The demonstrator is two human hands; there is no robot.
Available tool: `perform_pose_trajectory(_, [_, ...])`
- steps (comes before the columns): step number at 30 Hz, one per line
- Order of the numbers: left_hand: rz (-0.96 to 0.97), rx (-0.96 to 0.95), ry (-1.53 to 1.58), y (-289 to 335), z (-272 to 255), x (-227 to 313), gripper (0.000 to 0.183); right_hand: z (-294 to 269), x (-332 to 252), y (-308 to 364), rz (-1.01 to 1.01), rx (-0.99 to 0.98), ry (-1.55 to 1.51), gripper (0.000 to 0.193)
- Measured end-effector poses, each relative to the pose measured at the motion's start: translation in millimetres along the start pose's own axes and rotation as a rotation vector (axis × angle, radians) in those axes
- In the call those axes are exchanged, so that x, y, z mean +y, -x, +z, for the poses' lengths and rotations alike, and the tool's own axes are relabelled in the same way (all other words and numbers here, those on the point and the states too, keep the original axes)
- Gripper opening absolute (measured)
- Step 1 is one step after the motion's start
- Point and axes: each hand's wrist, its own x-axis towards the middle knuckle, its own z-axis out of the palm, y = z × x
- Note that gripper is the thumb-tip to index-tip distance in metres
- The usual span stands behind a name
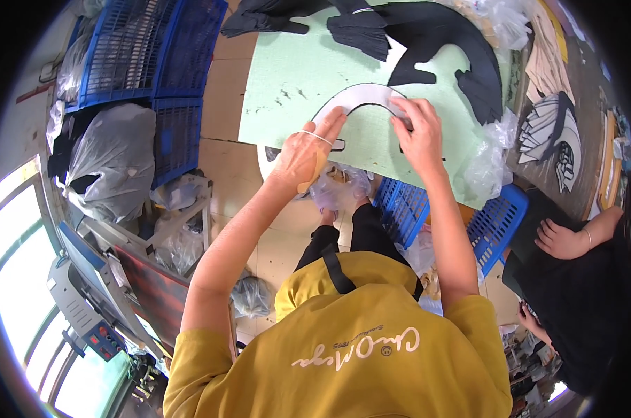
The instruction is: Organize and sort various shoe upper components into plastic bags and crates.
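A curved white piece with a dark edge (371, 93) lies arched on the pale green table top (281, 90). My left hand (305, 155) presses on the left side of the arch, its fingers stretched out flat. A thin white band crosses that hand, and a tan strip shows at its thumb side. My right hand (421, 132) grips the arch's right end, index finger on top and thumb at the inner edge. What lies under the right fingers is partly hidden. Beside the left hand, a small dark slot shows near the table's front edge.
Black cut fabric pieces (441, 35) cover the table's far side. Clear plastic bags (486, 157) lie at the right edge. Blue crates (127, 49) stand at the left, with another blue crate (496, 223) below the table. A person in black (573, 292) is close on my right.
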Motion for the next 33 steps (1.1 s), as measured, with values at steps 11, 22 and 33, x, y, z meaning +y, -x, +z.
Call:
perform_pose_trajectory(11, [0.027,-0.067,-0.106,-5.3,-4.6,-1.0,0.077,-59.5,15.7,50.3,0.228,0.172,-0.028,0.023])
perform_pose_trajectory(22, [0.037,-0.043,-0.133,-6.0,1.2,0.4,0.074,-31.7,5.9,57.0,0.298,0.133,-0.083,0.03])
perform_pose_trajectory(33, [0.065,-0.057,-0.162,-5.9,-2.8,0.5,0.076,-23.8,-3.8,59.4,0.267,0.093,0.253,0.056])
